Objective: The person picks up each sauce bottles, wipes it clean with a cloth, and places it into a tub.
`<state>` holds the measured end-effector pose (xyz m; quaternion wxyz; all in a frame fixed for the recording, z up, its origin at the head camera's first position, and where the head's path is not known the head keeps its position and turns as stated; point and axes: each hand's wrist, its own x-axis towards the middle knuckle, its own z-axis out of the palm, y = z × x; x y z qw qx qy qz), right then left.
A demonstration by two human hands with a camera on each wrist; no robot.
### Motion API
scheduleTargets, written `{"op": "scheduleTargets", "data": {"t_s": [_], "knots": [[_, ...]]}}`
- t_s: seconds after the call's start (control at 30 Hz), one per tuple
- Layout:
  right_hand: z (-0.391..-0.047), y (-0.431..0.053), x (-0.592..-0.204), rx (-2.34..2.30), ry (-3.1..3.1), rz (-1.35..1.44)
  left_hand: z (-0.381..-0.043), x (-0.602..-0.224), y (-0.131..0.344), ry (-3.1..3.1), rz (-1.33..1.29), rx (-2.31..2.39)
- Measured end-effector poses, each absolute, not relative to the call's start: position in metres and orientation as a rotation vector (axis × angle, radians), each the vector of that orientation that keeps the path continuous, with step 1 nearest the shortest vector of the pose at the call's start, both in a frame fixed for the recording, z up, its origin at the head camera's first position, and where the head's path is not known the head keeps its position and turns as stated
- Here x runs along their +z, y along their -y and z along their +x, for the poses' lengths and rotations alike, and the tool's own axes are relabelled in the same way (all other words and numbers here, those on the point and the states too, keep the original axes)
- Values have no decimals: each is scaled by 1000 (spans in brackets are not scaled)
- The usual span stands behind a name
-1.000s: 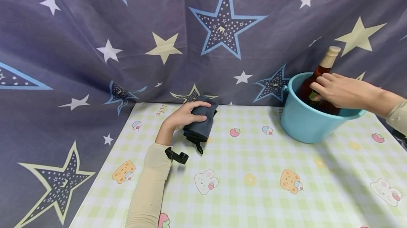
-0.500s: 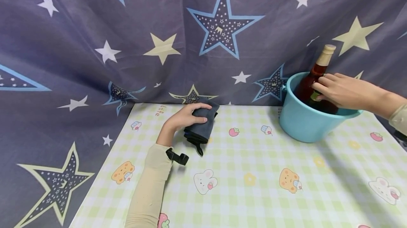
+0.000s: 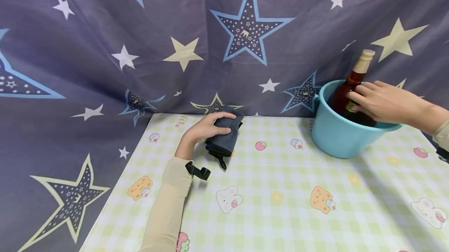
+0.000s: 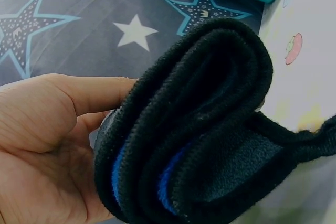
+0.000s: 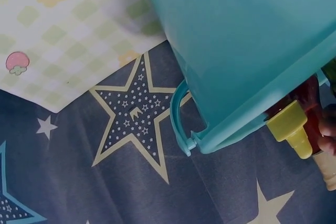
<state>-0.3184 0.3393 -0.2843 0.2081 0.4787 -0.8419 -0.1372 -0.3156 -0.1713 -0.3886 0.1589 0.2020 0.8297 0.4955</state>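
Observation:
A dark grey folded towel (image 3: 226, 137) with black edging and a hanging loop lies at the table's back edge. My left hand (image 3: 201, 130) grips it from the left side, thumb and fingers around the folds. Blue inner layers of the towel (image 4: 184, 108) show in the left wrist view. On the right, my right hand (image 3: 394, 102) holds a brown glass bottle (image 3: 358, 73) with gold foil on its neck. That bottle leans inside a light blue bucket (image 3: 333, 137), its lower part hidden by the bucket wall. My right fingertips are partly hidden behind the bottle.
In the right wrist view, a yellow piece (image 5: 290, 124) that looks like a cap or nozzle sticks out beside the bottle at the bucket's rim. A star-patterned curtain (image 3: 140, 68) hangs behind the table (image 3: 266, 220), which has a green checked cover.

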Motion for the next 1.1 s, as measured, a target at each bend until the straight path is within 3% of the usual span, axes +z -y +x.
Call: {"op": "scheduleTargets", "data": {"t_s": [0.6,1.1], "knots": [[-323,-338,-294,-306,2206,1296,-303,-380,162,-2623,476,1350],[-319,-338,-297,-301,2119,1260,-292,-391,178,-2761,662,938]]}}
